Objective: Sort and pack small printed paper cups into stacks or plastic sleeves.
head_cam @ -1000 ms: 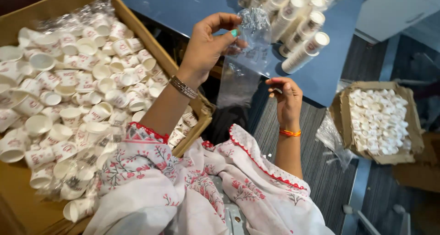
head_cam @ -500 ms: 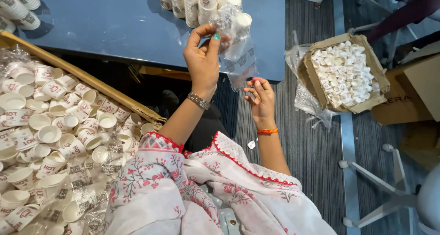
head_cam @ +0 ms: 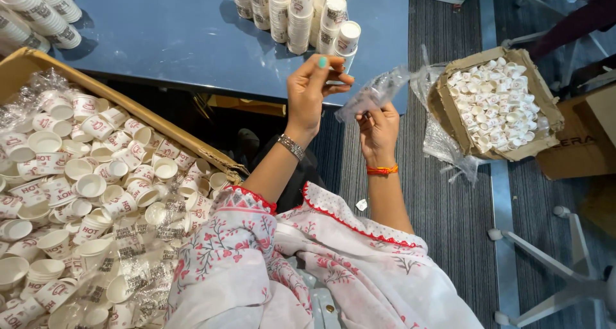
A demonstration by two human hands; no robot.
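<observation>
Head view, looking straight down: the left hand (head_cam: 312, 91), just above the middle of the frame, is raised with its fingers nearly closed, thumb and fingertips pinched together, though I cannot tell whether anything sits between them. The right hand (head_cam: 378, 131), just beside it and a little lower, is curled shut on a clear plastic bag (head_cam: 373, 95), gripping its lower end so the crumpled film stands up towards the left fingers. Both hover over the near edge of the blue table (head_cam: 173, 34), where stacks of paper cups (head_cam: 295, 11) wait at the top centre. A big box of loose cups (head_cam: 83, 188) fills the lower left; a smaller box of white cups (head_cam: 494, 104) sits right, within reach.
</observation>
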